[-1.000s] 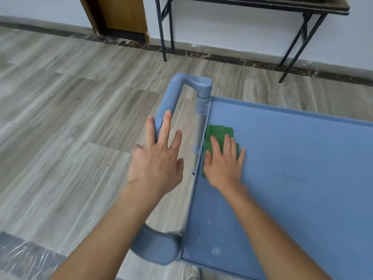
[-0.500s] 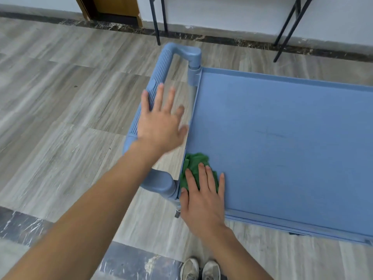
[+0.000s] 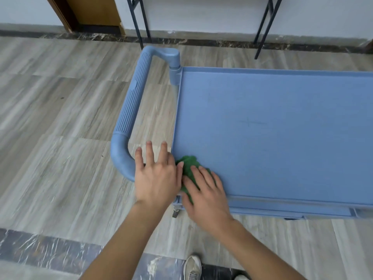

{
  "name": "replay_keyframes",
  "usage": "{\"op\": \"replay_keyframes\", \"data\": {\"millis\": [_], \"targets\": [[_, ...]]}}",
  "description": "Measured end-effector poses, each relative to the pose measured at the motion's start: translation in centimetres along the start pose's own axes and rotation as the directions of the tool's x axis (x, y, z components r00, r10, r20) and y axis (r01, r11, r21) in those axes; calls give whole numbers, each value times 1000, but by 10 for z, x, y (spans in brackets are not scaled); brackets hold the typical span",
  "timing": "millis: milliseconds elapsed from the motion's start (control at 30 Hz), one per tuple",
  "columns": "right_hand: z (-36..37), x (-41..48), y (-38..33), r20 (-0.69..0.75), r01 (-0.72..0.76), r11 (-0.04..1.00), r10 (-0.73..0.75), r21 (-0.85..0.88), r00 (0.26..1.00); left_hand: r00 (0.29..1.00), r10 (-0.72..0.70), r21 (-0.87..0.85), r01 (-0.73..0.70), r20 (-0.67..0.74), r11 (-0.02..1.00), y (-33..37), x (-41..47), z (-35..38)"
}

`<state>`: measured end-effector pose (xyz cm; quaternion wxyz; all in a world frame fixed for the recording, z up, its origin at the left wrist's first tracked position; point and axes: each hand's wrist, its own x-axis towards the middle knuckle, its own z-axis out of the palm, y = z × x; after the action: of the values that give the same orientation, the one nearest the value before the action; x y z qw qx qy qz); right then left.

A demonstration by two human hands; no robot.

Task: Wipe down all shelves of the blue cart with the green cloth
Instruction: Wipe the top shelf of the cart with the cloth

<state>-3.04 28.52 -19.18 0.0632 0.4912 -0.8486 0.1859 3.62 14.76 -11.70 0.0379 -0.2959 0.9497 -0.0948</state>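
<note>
Where the cloth now lies: the green cloth (image 3: pixel 189 164) sits in the near left corner of the top shelf (image 3: pixel 272 118) of the blue cart (image 3: pixel 282 201), hard against the left rim.
Change: a second ago it was far up that left edge, beside the handle (image 3: pixel 133 98) post. It had reached the near corner half a second ago and sits there now.
Meaning: the pass down the left edge looks finished. The wide stretch of shelf to the right has probably yet to be wiped, and the lower shelves too.
Right grip (image 3: pixel 205 197): flat on the cloth with straight fingers, pressing rather than clutching, and now angled toward the far left.
Left grip (image 3: pixel 156 176): open with fingers spread. It has dropped from over the handle to the near bend, and its thumb is at the cloth's edge. Whether it rests on anything cannot be told.
Cloth's lie: bunched into a lump and mostly under the palm, so no clear long axis shows.
Shelf's axis: long side runs left to right and out of view on the right; the handle runs near to far along the short left end.
Below: a blue strip (image 3: pixel 282 209) under the near rim, perhaps a lower shelf.
</note>
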Motion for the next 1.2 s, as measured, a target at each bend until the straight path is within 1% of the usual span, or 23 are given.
{"op": "replay_keyframes", "data": {"millis": [67,133,167,200,233,267,300,333,400,467,533,667,800,933,1000,1100,1167,1200], "targets": [[-8,-13,30,-8,15,1000,-15,-26,1000,999,-33,62,34,-14,998,-2,-2,-2],[-21,-32,71,-22,6,998,-7,-55,1000,996,-87,70,86,12,994,13,-7,-8],[-28,-40,91,-25,-1,998,-1,-69,1000,997,-67,78,63,37,995,27,-12,-7],[-37,-51,112,-21,-9,997,7,-81,1000,999,-10,60,7,54,998,50,-21,-1],[-46,-59,130,-19,-16,996,15,-89,1000,995,52,-3,-51,84,999,74,-33,7],[-51,-67,144,-7,-26,996,26,-91,1000,992,99,-97,-92,76,991,98,-47,18],[-61,-74,163,-2,-33,996,33,-89,999,991,120,-200,-105,66,974,130,-59,26],[-64,-78,172,1,-42,995,42,-89,999,988,130,-265,-105,78,959,146,-69,34],[-80,-93,210,-17,-60,994,58,-96,998,989,125,-297,-97,76,950,188,-77,40],[-94,-109,247,-39,-68,992,64,-102,997,998,63,-289,-54,19,956,212,-76,40],[-111,-128,288,-43,-85,989,80,-121,996,1000,12,-280,-17,-22,960,225,-74,44],[-145,-164,369,-32,-114,981,110,-154,993,998,-53,-285,46,-17,957,230,-76,48],[-176,-194,440,-31,-155,968,152,-199,988,990,-138,-313,138,21,940,237,-77,48],[-202,-222,505,-96,-232,943,215,-240,972,979,-204,-354,196,15,915,250,-78,50],[-208,-233,525,-147,-252,936,221,-244,964,974,-226,-364,206,-12,908,253,-76,54],[-207,-243,539,-210,-276,928,227,-249,951,954,-284,-401,226,-91,888,259,-75,65],[-204,-245,534,-248,-324,915,265,-238,932,955,-269,-408,199,-123,891,261,-77,70],[-202,-247,529,-264,-356,908,296,-221,918,961,-254,-414,187,-114,891,266,-78,71]]}}
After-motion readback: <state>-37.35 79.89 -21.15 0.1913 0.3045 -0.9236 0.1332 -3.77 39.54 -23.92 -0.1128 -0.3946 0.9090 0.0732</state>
